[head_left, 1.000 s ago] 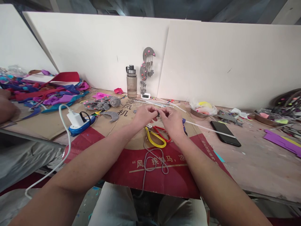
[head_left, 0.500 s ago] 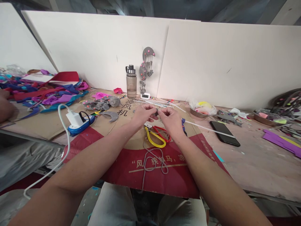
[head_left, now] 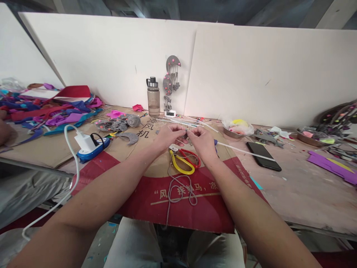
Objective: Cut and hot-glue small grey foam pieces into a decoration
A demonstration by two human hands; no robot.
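My left hand (head_left: 169,138) and my right hand (head_left: 201,140) meet fingertip to fingertip above the cardboard sheet (head_left: 156,156). Both are closed in a pinch around a small dark grey piece (head_left: 186,132), mostly covered by the fingers; its kind is hard to make out. Just below them lie scissors (head_left: 182,166) with one yellow and one red handle. A grey cord (head_left: 178,189) lies in loops on the red part of the cardboard and runs up past the scissors. By my right wrist is a glue gun (head_left: 216,143), largely hidden, with a clear glue stick (head_left: 237,149) extending from it.
Left of my hands are a grey felt crescent (head_left: 131,138), felt pieces with yarn (head_left: 119,123) and a blue power strip (head_left: 93,149). A bottle (head_left: 153,100) and a hanging felt ornament (head_left: 171,78) stand behind. A phone (head_left: 263,156) lies right. Another person's hand (head_left: 6,130) shows far left.
The whole view has shifted slightly, so everything sits a little further left. My fingers keep pinching the small grey piece, with barely any movement.
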